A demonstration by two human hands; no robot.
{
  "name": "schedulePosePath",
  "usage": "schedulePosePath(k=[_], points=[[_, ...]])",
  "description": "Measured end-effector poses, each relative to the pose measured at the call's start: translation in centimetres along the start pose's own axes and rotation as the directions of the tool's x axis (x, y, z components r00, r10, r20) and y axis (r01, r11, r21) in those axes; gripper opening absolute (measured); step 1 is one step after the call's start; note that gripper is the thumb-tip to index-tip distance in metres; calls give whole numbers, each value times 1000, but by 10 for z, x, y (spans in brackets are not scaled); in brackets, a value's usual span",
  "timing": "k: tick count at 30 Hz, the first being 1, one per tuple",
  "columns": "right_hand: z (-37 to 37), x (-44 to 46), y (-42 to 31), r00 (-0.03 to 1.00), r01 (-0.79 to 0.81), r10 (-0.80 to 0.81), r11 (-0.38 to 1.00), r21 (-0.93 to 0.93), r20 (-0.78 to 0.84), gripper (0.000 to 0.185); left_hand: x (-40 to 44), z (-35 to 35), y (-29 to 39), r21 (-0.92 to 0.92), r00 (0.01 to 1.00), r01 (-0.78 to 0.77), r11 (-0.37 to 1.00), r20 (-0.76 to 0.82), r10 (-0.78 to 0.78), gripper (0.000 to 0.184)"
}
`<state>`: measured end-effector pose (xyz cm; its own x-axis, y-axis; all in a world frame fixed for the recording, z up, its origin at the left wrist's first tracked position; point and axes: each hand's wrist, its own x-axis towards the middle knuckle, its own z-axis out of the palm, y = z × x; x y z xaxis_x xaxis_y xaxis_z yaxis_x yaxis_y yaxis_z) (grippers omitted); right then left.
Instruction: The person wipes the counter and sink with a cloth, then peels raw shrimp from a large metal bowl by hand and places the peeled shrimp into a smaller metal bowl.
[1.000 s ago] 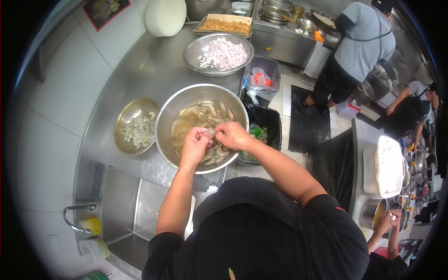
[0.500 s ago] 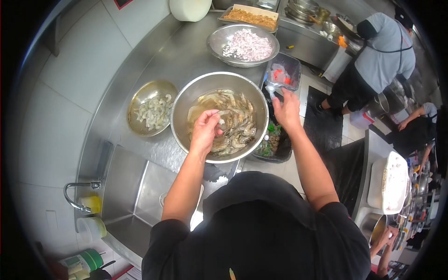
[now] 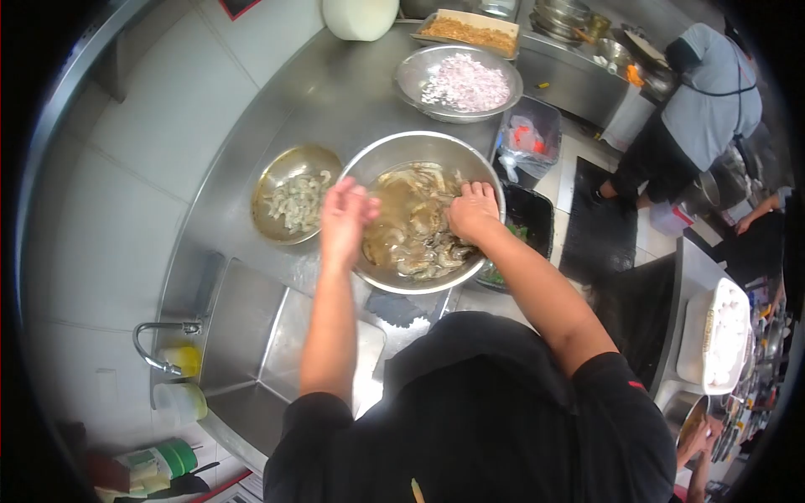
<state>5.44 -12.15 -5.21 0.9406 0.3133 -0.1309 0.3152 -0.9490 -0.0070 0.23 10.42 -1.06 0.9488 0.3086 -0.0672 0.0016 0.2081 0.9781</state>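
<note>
A large steel bowl (image 3: 363, 270) holds unpeeled shrimp (image 3: 419, 243) in cloudy water. My right hand (image 3: 475, 210) reaches inside its right side, among the shrimp; its fingertips are hidden. My left hand (image 3: 345, 220) is over the bowl's left rim, fingers bent and smeared by motion, so whether anything is in them does not show. Just left of it, a smaller steel bowl (image 3: 267, 172) contains peeled shrimp (image 3: 295, 201).
Behind stands a steel bowl of chopped pinkish pieces (image 3: 466, 82), beside a tray of brown crumbly food (image 3: 468, 33). A sink (image 3: 251, 335) lies front left. Dark bins (image 3: 543, 210) sit right of the counter. A co-worker (image 3: 713, 92) stands at the far right.
My left hand has moved left from above the shrimp to the bowl's rim; a pale shrimp showed in its fingers earlier. My right hand has come from over the bins into the bowl.
</note>
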Motion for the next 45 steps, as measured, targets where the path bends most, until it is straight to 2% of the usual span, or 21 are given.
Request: schedulePosePath(k=[2, 5, 6, 8, 9, 10, 13, 14, 17, 20, 23, 26, 32, 35, 36, 37, 40, 41, 43, 44, 45], points=[[8, 6, -2, 1000, -24, 25, 998, 49, -12, 34, -17, 14, -14, 54, 996, 22, 998, 83, -26, 42], [16, 4, -4, 986, 29, 9, 976, 217, -169, 37, -27, 20, -28, 192, 992, 13, 981, 117, -36, 40], [23, 2, -1, 959, 102, -36, 969, 223, -280, 30, -25, 17, -36, 314, 990, -108, 943, 126, 71, 40], [6, -4, -2, 940, 273, -176, 902, 334, -290, 24, -19, 12, -55, 537, 945, -326, 778, 191, 265, 39], [0, -7, -3, 923, 348, -239, 853, 390, -300, 21, -23, 15, -49, 559, 949, -314, 767, 210, 236, 38], [2, -7, -5, 851, 468, -297, 803, 370, -434, 18, -29, 19, -37, 583, 952, -302, 755, 228, 204, 37], [0, -18, -17, 787, 586, -343, 675, 448, -513, 16, -30, 19, -32, 555, 944, -213, 804, 329, 24, 33], [-3, -21, -20, 781, 588, -338, 682, 434, -526, 15, -28, 18, -33, 532, 927, -169, 829, 372, -49, 32], [0, -26, -28, 773, 577, -259, 667, 472, -580, 15, -24, 17, -40, 545, 936, -136, 827, 345, -74, 24], [-5, -30, -30, 743, 588, -332, 738, 331, -581, 14, -23, 16, -47, 497, 941, -136, 857, 335, -45, 21], [0, -27, -29, 774, 530, -379, 826, 191, -508, 15, -20, 17, -54, 466, 954, -95, 880, 295, -52, 20], [-3, -29, -32, 810, 480, -368, 864, 155, -456, 16, -22, 19, -51, 430, 934, 51, 901, 299, -196, 21], [-9, -31, -23, 875, 419, -345, 892, 172, -340, 15, -30, 25, -49, 291, 906, 129, 948, 354, -232, 22], [-27, -34, -3, 893, 336, -181, 877, 344, -411, 13, -33, 27, -38, 183, 919, 195, 963, 308, -245, 24], [-25, -31, 12, 847, 387, -94, 783, 486, -523, 13, -35, 28, -34, 110, 919, 235, 966, 298, -258, 26], [-39, -41, 20, 836, 344, 31, 748, 568, -547, 18, -33, 25, -35, 113, 912, 245, 963, 312, -268, 27], [-50, -51, 62, 878, 75, 330, 619, 782, -345, 25, -28, 19, -38, 142, 903, 250, 958, 323, -284, 28], [-41, -50, 79, 842, 86, 341, 680, 728, -418, 25, -27, 20, -40, 167, 910, 236, 957, 308, -278, 27], [-28, -52, 106, 876, -69, 375, 720, 691, -304, 27, -24, 23, -41, 192, 917, 232, 953, 282, -281, 26], [-15, -52, 117, 888, -124, 312, 870, 477, -337, 30, -24, 24, -39, 192, 918, 246, 950, 267, -292, 25], [-14, -55, 115, 864, -103, 287, 905, 412, -414, 30, -25, 24, -39, 194, 919, 260, 946, 251, -304, 25]])
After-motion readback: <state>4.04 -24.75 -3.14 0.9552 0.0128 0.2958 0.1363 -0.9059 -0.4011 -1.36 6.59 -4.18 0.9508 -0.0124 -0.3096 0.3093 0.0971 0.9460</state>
